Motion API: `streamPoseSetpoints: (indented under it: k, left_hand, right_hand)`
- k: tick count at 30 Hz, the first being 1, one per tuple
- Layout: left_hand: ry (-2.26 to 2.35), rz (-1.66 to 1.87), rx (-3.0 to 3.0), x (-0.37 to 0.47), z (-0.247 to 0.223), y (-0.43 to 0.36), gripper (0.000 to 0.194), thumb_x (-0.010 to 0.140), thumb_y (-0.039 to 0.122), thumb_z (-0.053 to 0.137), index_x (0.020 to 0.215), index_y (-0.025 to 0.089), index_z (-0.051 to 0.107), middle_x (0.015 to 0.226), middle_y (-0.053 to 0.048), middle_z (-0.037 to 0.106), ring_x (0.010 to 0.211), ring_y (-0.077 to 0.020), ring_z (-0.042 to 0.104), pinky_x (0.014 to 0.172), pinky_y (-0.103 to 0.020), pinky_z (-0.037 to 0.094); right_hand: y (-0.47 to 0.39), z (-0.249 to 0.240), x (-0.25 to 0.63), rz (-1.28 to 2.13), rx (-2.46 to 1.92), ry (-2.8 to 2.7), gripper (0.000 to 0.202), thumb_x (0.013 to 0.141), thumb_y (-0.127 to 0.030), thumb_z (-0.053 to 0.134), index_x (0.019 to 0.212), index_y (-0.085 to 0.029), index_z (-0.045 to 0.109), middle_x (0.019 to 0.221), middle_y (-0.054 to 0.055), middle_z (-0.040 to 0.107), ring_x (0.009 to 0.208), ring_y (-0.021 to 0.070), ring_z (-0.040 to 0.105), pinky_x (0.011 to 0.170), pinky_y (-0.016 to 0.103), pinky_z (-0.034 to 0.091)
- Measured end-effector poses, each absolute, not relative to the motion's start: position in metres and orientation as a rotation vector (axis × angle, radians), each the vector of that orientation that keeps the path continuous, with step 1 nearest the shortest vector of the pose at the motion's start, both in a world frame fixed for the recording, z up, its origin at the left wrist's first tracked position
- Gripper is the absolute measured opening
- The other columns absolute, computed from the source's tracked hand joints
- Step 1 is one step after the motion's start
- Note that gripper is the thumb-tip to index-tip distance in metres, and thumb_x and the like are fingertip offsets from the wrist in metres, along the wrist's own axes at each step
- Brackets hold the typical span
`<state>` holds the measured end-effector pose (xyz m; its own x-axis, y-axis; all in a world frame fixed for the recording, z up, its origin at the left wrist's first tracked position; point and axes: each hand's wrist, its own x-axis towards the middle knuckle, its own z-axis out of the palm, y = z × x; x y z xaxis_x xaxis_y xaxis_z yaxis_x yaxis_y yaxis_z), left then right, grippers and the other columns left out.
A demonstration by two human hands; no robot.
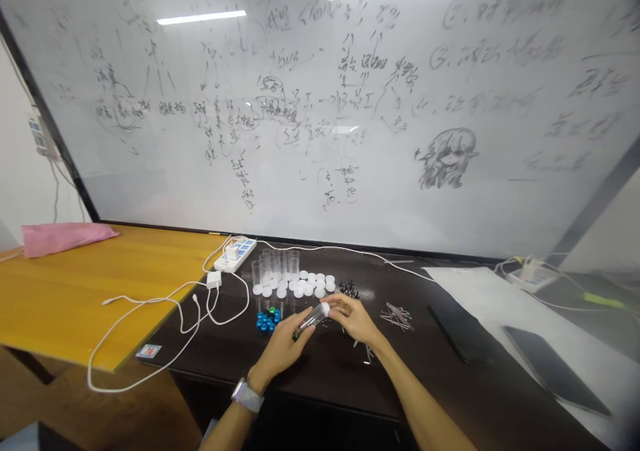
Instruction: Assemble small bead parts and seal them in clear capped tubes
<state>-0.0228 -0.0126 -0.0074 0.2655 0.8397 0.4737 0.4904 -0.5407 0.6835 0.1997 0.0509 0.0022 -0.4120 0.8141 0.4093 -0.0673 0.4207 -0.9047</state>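
Observation:
My left hand (284,348) is wrapped round a clear plastic tube (313,318), held tilted above the dark table. Something small and green shows at the tube's lower left end. At its upper right end is a white cap (326,309), pinched by the fingers of my right hand (354,318); whether it is fully seated I cannot tell. Just left of the hands lie shiny blue balls (267,322) with a green one among them. Behind stand several clear tubes (280,264) beside loose white caps (311,284). Small black parts (349,289) sit beyond my right hand.
Thin sticks (399,316) lie in a pile to the right, near a black flat device (459,334) and a grey tablet-like device (553,368). A power strip (239,252) and white cables (173,298) spread at left. A small box (149,351) sits at the table's left edge.

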Motion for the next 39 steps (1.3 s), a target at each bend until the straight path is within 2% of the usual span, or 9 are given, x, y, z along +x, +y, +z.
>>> streamPoseSetpoints:
  k: [4, 8, 13, 17, 22, 29, 34, 39]
  left_hand:
    - [1.246, 1.179, 2.165, -0.023, -0.009, -0.012, 0.045, 0.097, 0.039, 0.051, 0.14, 0.025, 0.055, 0.114, -0.009, 0.072, 0.097, -0.0235, 0.068, 0.089, -0.037, 0.053]
    - [1.258, 1.181, 2.174, -0.023, -0.008, -0.012, 0.045, 0.096, 0.041, 0.052, 0.138, 0.023, 0.057, 0.107, -0.009, 0.074, 0.093, -0.0229, 0.068, 0.088, -0.035, 0.053]
    - [1.226, 1.18, 2.162, -0.022, -0.004, -0.014, 0.043, 0.096, 0.04, 0.053, 0.134, 0.023, 0.061, 0.109, -0.008, 0.075, 0.089, -0.022, 0.069, 0.085, -0.035, 0.054]
    - [1.212, 1.177, 2.152, -0.021, -0.001, -0.016, 0.041, 0.096, 0.038, 0.052, 0.132, 0.023, 0.062, 0.115, -0.008, 0.074, 0.087, -0.0216, 0.069, 0.082, -0.034, 0.054]
    - [1.246, 1.136, 2.148, -0.02, 0.003, -0.018, 0.041, 0.095, 0.039, 0.052, 0.13, 0.022, 0.064, 0.091, -0.004, 0.076, 0.064, -0.0156, 0.061, 0.065, -0.027, 0.05]
    - [1.227, 1.151, 2.142, -0.019, 0.005, -0.019, 0.04, 0.095, 0.04, 0.053, 0.128, 0.021, 0.066, 0.088, -0.005, 0.076, 0.065, -0.0175, 0.062, 0.066, -0.027, 0.051]
    - [1.251, 1.174, 2.117, -0.019, 0.003, -0.017, 0.038, 0.095, 0.041, 0.054, 0.123, 0.02, 0.069, 0.084, -0.005, 0.076, 0.065, -0.0177, 0.063, 0.065, -0.027, 0.051]
    - [1.282, 1.176, 2.116, -0.019, -0.001, -0.015, 0.036, 0.095, 0.039, 0.053, 0.124, 0.022, 0.067, 0.095, -0.004, 0.077, 0.067, -0.0168, 0.064, 0.065, -0.027, 0.05]
  right_hand:
    - [0.052, -0.001, 0.197, 1.127, -0.686, -1.687, 0.031, 0.082, -0.04, 0.074, 0.107, -0.022, 0.073, 0.106, 0.008, 0.075, 0.099, 0.0258, 0.07, 0.091, 0.044, 0.057]
    - [0.052, -0.003, 0.196, 1.121, -0.705, -1.692, 0.031, 0.083, -0.04, 0.073, 0.108, -0.023, 0.075, 0.107, 0.008, 0.075, 0.095, 0.0257, 0.072, 0.091, 0.045, 0.057]
    - [0.052, -0.004, 0.195, 1.08, -0.656, -1.686, 0.025, 0.083, -0.04, 0.073, 0.102, -0.025, 0.078, 0.113, 0.008, 0.074, 0.106, 0.0271, 0.069, 0.095, 0.045, 0.056]
    - [0.052, -0.005, 0.194, 1.008, -0.635, -1.727, 0.022, 0.085, -0.04, 0.072, 0.101, -0.027, 0.079, 0.112, 0.007, 0.075, 0.107, 0.0275, 0.069, 0.095, 0.047, 0.056]
    - [0.053, -0.007, 0.194, 0.934, -0.632, -1.813, 0.021, 0.087, -0.039, 0.07, 0.103, -0.028, 0.078, 0.111, 0.008, 0.075, 0.106, 0.0281, 0.069, 0.098, 0.049, 0.053]
    - [0.057, -0.011, 0.192, 0.913, -0.617, -1.857, 0.018, 0.089, -0.037, 0.069, 0.101, -0.027, 0.078, 0.106, 0.008, 0.076, 0.102, 0.0276, 0.07, 0.094, 0.046, 0.054]
    - [0.057, -0.011, 0.187, 0.937, -0.632, -1.854, 0.021, 0.089, -0.041, 0.067, 0.096, -0.025, 0.078, 0.1, 0.008, 0.076, 0.102, 0.0278, 0.07, 0.094, 0.045, 0.054]
    - [0.055, -0.01, 0.184, 0.984, -0.631, -1.787, 0.024, 0.088, -0.044, 0.068, 0.094, -0.023, 0.077, 0.104, 0.009, 0.075, 0.103, 0.0283, 0.069, 0.093, 0.044, 0.055]
